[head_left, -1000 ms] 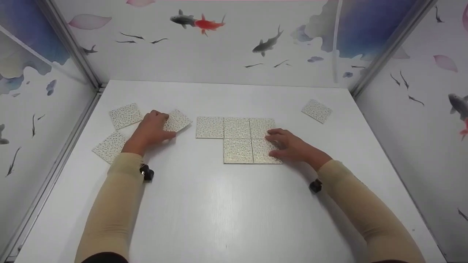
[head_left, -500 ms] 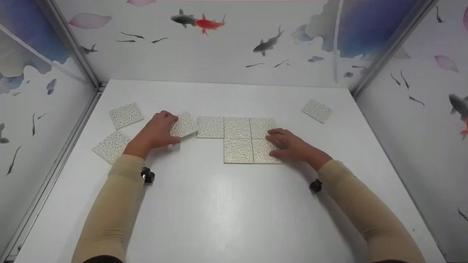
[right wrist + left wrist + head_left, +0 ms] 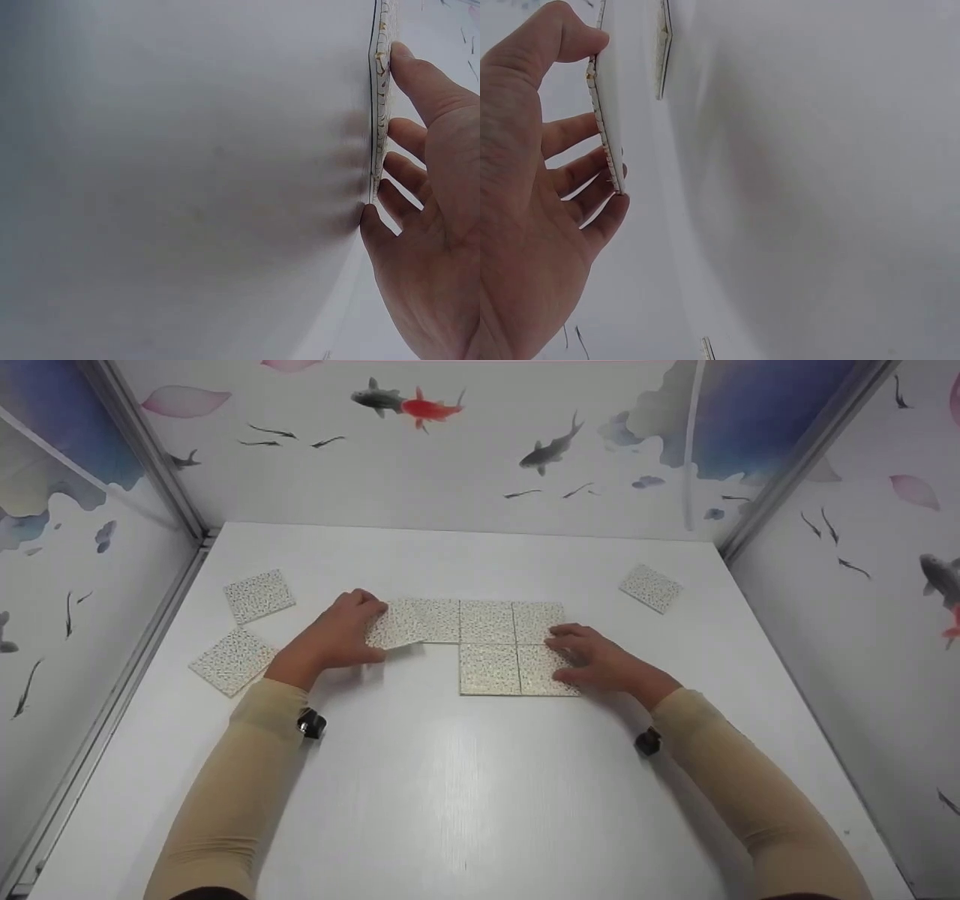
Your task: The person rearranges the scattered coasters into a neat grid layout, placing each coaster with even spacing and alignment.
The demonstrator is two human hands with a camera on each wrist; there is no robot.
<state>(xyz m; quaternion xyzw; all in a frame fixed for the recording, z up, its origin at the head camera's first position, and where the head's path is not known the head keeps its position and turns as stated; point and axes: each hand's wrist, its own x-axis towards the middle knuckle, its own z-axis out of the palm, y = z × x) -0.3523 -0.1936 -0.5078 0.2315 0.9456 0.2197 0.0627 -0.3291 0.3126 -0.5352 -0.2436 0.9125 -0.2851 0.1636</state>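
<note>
My left hand (image 3: 346,630) pinches a square speckled tile (image 3: 394,624) by its edges, thumb on the near side and fingers on the far side. It is raised above the table and overlaps the leftmost tile (image 3: 442,622) of a joined group in the head view. The left wrist view shows the held tile (image 3: 609,112) edge-on, with its plain white underside. My right hand (image 3: 600,660) rests with spread fingers on the group's right side, touching the lower right tile (image 3: 536,681). Thumb and fingertips lie along that tile's edge (image 3: 379,97) in the right wrist view.
Two loose speckled tiles lie at the left, an upper tile (image 3: 259,596) and a lower tile (image 3: 232,661). One more loose tile (image 3: 650,588) is at the back right. White panels with painted fish surround the white table (image 3: 450,787) at the back and sides.
My left hand has carried its tile rightward and turned it, from beside the loose tiles to over the group's left end. My right hand has stayed in place.
</note>
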